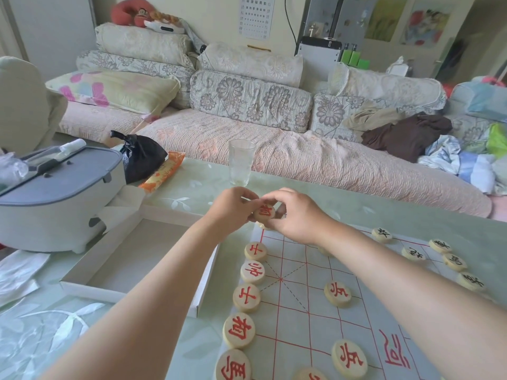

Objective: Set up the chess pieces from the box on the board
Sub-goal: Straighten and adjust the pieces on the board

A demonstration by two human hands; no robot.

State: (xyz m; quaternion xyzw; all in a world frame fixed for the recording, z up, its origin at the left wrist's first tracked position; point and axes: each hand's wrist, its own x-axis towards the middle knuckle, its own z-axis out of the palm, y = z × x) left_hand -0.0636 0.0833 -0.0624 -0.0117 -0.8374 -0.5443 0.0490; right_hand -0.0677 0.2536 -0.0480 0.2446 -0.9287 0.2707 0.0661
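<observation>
A white board (296, 305) with red lines lies on the table. Round wooden pieces with red characters (246, 297) stand in a column down its left edge, and two more sit further in. Several black-lettered pieces (454, 262) line the far right edge. Above the board's far left corner, my left hand (233, 209) and my right hand (295, 212) both pinch one red-lettered piece (264, 212), its face tilted toward me. Another piece lies partly hidden beneath it. The shallow white box (131, 259) sits left of the board, its visible inside bare.
A drinking glass (241, 163) stands just beyond my hands. A grey-lidded white appliance (55, 193), a black bag (142, 157) and an orange packet (162, 172) occupy the table's far left. A sofa with cushions and clothes runs behind the table.
</observation>
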